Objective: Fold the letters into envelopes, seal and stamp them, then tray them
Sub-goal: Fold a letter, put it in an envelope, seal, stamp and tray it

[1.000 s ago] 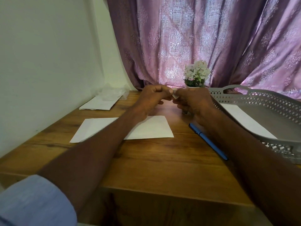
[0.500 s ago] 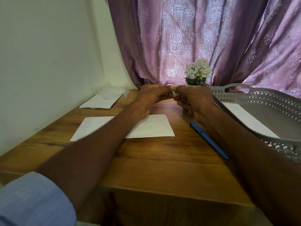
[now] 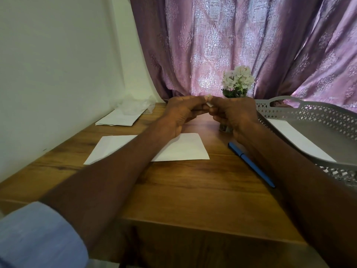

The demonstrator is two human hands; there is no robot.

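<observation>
Both hands are raised together above the far half of the wooden table (image 3: pixel 173 190), fingertips meeting; the left hand (image 3: pixel 183 113) and the right hand (image 3: pixel 235 113) are curled inward and pinch between them a small white scrap (image 3: pixel 209 103) — too small to tell what it is, though it may be a stamp; only a sliver of it shows between the thumbs and forefingers, so both grips are closed tight on it

Beneath the left forearm a white envelope (image 3: pixel 183 149) lies flat on the table, its near edge facing the person and its middle hidden by the arm; a blue pen (image 3: pixel 251 164) lies just beside it on the right, angled away; farther back on the left, against the wall, a short stack of white envelopes (image 3: pixel 119 119) sits with some crumpled clear plastic (image 3: pixel 135 105) on its far end

At the right stands a grey perforated tray (image 3: pixel 309 115) holding one white envelope (image 3: pixel 297 140) flat on its floor; a small pot of white flowers (image 3: pixel 237 80) stands behind the hands before a purple curtain (image 3: pixel 222 45) — a pale blue sleeve (image 3: pixel 38 235) covers the left upper arm
</observation>
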